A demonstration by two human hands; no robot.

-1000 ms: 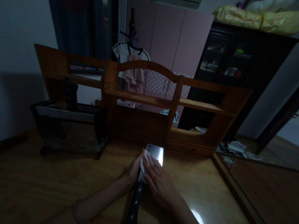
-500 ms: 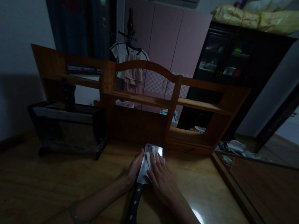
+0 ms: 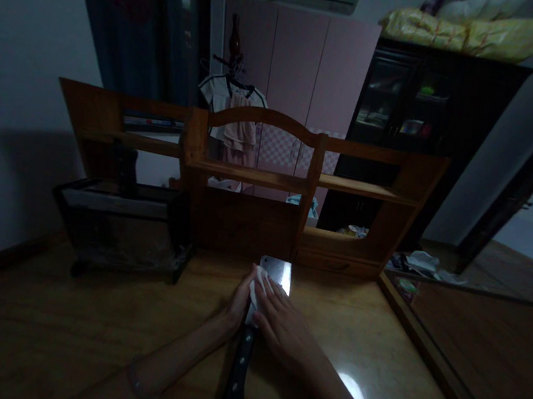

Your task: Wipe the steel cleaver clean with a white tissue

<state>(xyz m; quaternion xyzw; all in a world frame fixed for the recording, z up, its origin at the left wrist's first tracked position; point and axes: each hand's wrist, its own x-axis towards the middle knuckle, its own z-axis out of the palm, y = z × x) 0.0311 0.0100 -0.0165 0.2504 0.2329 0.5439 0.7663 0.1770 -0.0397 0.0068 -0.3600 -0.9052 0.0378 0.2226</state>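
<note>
A cleaver [image 3: 238,370] lies flat on the wooden table, its black riveted handle towards me and its shiny blade pointing away. My left hand [image 3: 235,306] holds the blade's left edge, its thumb and fingers partly hidden. Under the fingers of my right hand [image 3: 284,324], a folded white tissue [image 3: 260,279] is pressed on the middle of the blade, near the left edge. The blade's far end shows bare and bright; its middle is covered by the tissue and my right hand.
On the left stands a black knife block [image 3: 122,231] with a dark handle sticking up from it. A wooden shelf unit [image 3: 250,173] rises along the table's back edge. A raised wooden edge [image 3: 425,349] runs along the right side.
My right hand has slid the tissue left and slightly nearer across the blade, uncovering its far right corner. The cleaver and my left hand stay almost where they were.
</note>
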